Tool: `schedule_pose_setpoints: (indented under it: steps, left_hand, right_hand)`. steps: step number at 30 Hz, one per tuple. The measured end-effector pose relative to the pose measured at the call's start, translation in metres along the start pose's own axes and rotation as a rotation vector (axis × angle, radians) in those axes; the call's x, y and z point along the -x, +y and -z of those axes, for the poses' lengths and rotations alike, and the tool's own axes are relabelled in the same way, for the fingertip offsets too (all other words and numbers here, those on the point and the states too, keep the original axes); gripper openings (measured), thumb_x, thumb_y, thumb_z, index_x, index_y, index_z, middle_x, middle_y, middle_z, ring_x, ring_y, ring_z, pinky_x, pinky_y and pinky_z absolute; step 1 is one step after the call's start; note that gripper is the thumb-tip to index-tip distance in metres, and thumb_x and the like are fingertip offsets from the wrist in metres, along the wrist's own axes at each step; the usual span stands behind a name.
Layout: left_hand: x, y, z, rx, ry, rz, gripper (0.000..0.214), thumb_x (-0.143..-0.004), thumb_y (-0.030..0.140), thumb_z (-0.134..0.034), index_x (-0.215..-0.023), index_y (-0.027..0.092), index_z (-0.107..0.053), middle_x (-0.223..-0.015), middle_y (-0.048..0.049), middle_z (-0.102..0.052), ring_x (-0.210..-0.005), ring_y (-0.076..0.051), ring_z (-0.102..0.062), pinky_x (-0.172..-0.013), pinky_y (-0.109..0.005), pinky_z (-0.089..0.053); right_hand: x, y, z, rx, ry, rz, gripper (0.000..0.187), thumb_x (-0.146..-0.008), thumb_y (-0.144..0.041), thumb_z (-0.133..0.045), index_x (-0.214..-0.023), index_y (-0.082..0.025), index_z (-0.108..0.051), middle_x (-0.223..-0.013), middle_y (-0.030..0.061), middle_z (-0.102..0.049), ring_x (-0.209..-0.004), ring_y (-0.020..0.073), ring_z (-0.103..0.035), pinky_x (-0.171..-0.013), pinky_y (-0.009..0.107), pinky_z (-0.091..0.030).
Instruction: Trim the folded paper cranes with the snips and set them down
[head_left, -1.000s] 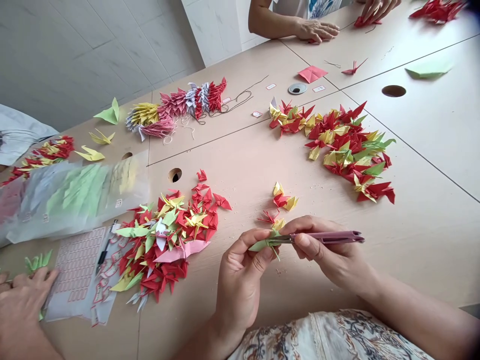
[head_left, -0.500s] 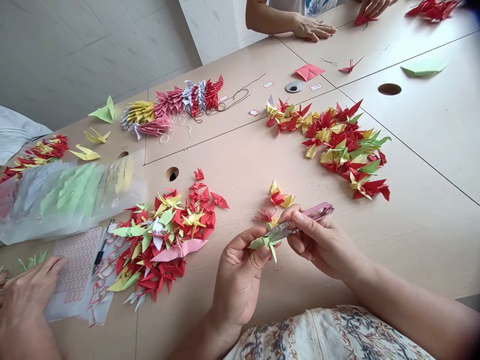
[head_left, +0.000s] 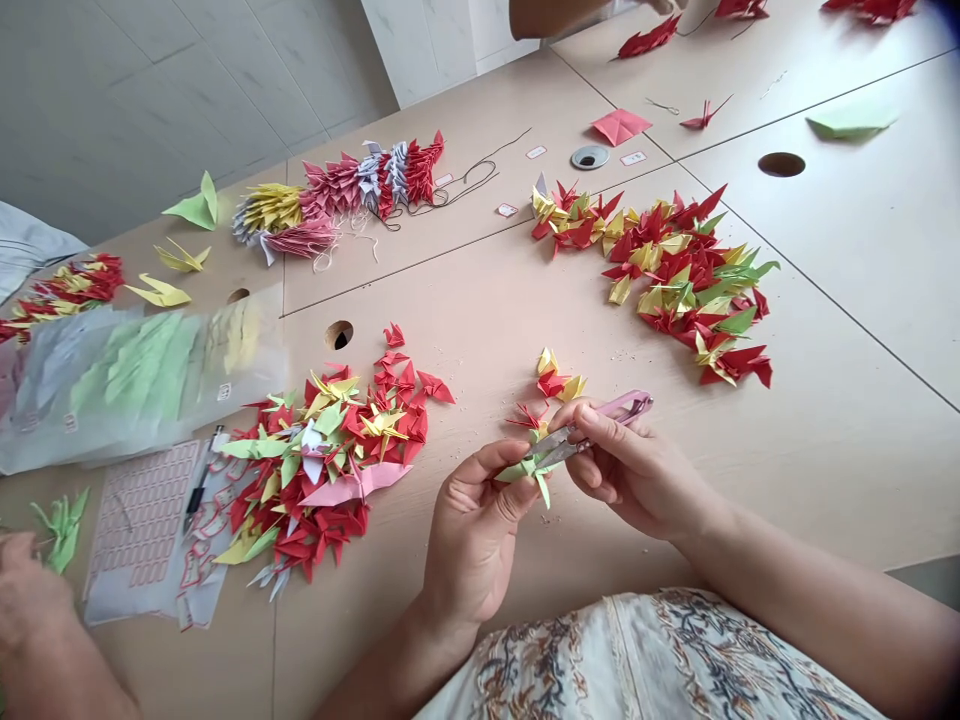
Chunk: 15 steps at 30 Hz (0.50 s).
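Observation:
Between the thumb and fingers of my left hand (head_left: 476, 535) is a light green paper crane (head_left: 541, 482), its pointed ends sticking out. My right hand (head_left: 637, 475) grips small thread snips (head_left: 634, 402) with a pinkish handle. Their metal blades are spread apart and lie over the crane's body; whether they cut paper I cannot tell. Just beyond my hands are a few red and yellow cranes (head_left: 555, 383). To the left lies a big heap of mixed paper cranes (head_left: 330, 470), mostly red.
Another loose heap of cranes (head_left: 675, 270) spreads at the right. Behind are stacked strung cranes (head_left: 337, 190) with dark thread. Plastic bags of folded paper (head_left: 142, 370), a label sheet (head_left: 146, 510) and a pen (head_left: 199, 490) lie left. A co-worker's hand (head_left: 30, 590) is at lower left.
The snips' blades now show spread apart over the green crane. The lower-left co-worker's hand has drawn back from the label sheet. At the back, another person's hand has left the table top.

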<state>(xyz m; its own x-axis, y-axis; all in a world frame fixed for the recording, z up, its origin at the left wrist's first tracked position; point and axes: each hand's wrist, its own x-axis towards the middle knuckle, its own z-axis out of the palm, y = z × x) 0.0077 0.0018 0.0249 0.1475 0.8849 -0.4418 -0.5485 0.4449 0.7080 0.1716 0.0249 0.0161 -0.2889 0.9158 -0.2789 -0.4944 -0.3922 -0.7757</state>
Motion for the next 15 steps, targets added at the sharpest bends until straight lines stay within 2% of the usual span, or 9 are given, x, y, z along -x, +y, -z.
schedule_pose_setpoints:
  steps: [5,8,15]
  left_hand:
    - [0.001,0.003,-0.002,-0.010,-0.067,0.007,0.018,-0.072,0.024,-0.094,-0.087,0.025,-0.084,-0.076,0.0010,-0.078,-0.070,-0.007,-0.069,-0.073,-0.016,-0.057]
    - [0.001,0.005,-0.003,0.007,-0.045,0.030,0.019,-0.071,0.026,-0.095,-0.086,0.023,-0.083,-0.075,0.0008,-0.078,-0.069,-0.009,-0.072,-0.072,-0.018,-0.059]
    - [0.001,0.005,-0.005,0.081,-0.002,0.094,0.024,-0.063,0.023,-0.099,-0.077,0.023,-0.079,-0.076,0.0045,-0.078,-0.071,-0.007,-0.075,-0.070,-0.012,-0.060]
  right_hand:
    - [0.000,-0.001,-0.001,-0.003,0.013,0.003,0.043,-0.086,-0.062,-0.072,-0.087,-0.019,-0.065,-0.047,-0.0078,-0.046,-0.039,0.0064,-0.027,-0.036,0.019,-0.020]
    - [0.004,-0.001,0.000,0.015,0.027,0.050,0.042,-0.087,-0.062,-0.072,-0.088,-0.020,-0.066,-0.048,-0.0072,-0.048,-0.040,0.0073,-0.032,-0.035,0.019,-0.022]
    - [0.015,0.003,0.002,0.106,0.012,0.219,0.033,-0.091,-0.055,-0.073,-0.095,-0.021,-0.075,-0.058,-0.0021,-0.062,-0.046,0.0102,-0.052,-0.039,0.021,-0.040]
